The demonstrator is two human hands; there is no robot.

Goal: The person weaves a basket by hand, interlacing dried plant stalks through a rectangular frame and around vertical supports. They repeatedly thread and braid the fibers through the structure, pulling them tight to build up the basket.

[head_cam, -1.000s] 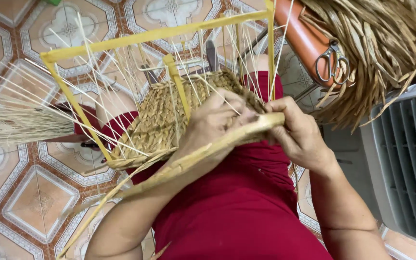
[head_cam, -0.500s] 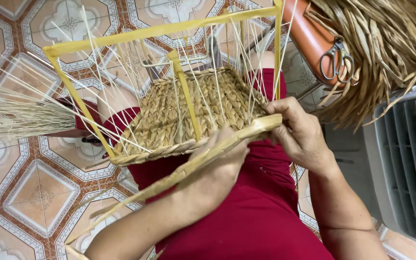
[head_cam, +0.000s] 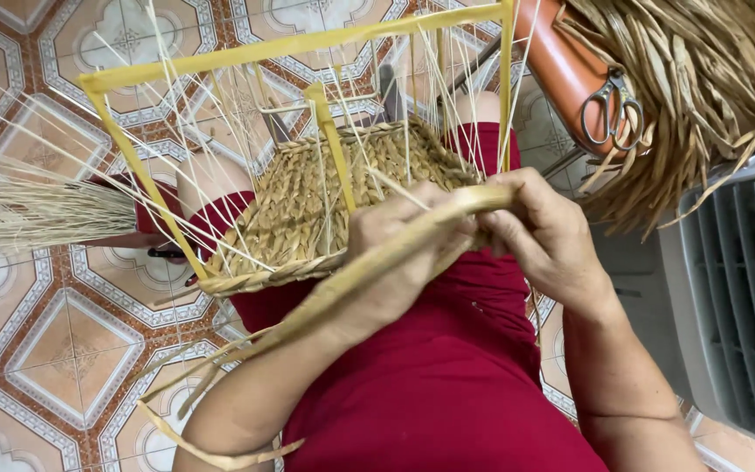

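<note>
Straw strand held by both hands: left hand and right hand, fingers pinching it, beside woven mat on yellow frame. Step judged: weaving.

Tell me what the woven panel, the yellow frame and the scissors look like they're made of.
Woven panel: dried straw or rush, matte tan, in visible braided rows. Yellow frame: flat, smooth strips, possibly painted wood or plastic; hard to tell. Scissors: dull grey metal, loop handles included.

Patterned brown-and-cream floor tiles, grey slatted appliance at right, even indoor light
</note>
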